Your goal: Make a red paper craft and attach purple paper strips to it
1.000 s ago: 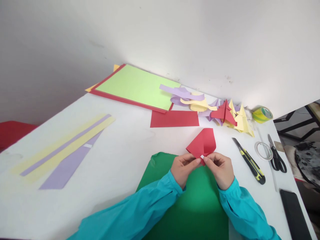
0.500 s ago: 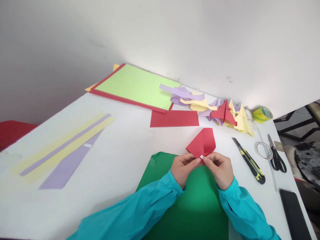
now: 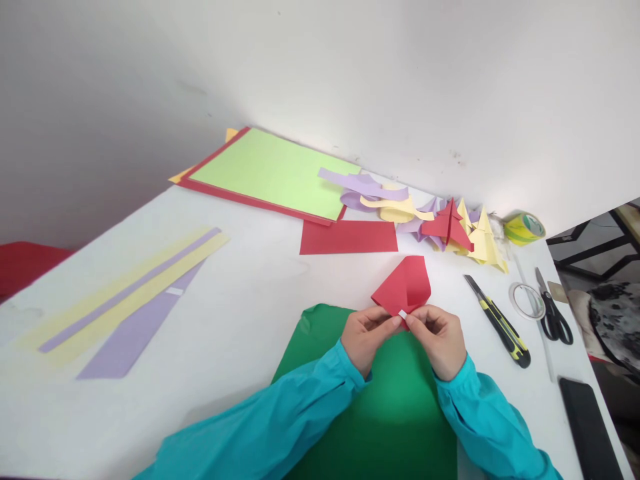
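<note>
A folded piece of red paper [image 3: 404, 287] is pinched at its near end between my two hands, above the far part of a green sheet [image 3: 395, 407]. My left hand [image 3: 367, 333] grips its left side with thumb and fingertips. From the right, my right hand [image 3: 440, 337] pinches the same end, the two thumbs almost meeting. A small white piece [image 3: 403, 315], like a bit of tape, shows on the red paper between the thumbs. The fingertips underneath are hidden by the paper.
Flat red paper [image 3: 349, 237] lies beyond my hands, near light-green sheets [image 3: 270, 170]. Folded paper planes [image 3: 451, 225] and curled strips [image 3: 365, 185] line the wall. Rightward are a utility knife [image 3: 500, 323], tape roll [image 3: 527, 301], scissors [image 3: 553, 317] and black case [image 3: 593, 427]. Purple paper [image 3: 135, 333] lies left.
</note>
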A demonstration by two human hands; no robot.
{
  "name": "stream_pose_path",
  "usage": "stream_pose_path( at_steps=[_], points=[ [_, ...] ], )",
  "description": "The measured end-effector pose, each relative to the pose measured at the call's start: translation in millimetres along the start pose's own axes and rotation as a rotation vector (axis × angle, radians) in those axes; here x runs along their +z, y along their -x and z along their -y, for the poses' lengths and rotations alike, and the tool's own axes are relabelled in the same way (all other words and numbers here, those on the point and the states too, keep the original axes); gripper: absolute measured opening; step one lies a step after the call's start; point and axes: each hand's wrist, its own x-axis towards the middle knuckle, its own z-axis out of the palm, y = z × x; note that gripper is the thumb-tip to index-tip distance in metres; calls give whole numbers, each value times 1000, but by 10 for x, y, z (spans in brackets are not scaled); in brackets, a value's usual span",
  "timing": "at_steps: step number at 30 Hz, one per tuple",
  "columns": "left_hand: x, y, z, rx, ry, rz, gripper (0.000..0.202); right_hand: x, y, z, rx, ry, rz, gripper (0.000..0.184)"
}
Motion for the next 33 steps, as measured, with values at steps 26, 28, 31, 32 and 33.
stream_pose_path(
  at_steps=[26, 28, 31, 32, 33],
  points=[
    [21, 10, -26, -16, 9, -17, 25, -1, 0, -55, -19, 24, -5, 23],
    [35, 12, -45, -33, 50, -15, 22, 2, 3, -55, -17, 21, -4, 23],
    [44, 14, -72, -61, 114, -1, 20, 4, 5, -46, -23, 15, -4, 22],
    [44, 14, -77, -65, 126, 5, 20, 4, 5, -43, -27, 15, -4, 22],
    [42, 15, -80, -69, 134, 10, 20, 5, 6, -41, -29, 16, -5, 22]
  ],
)
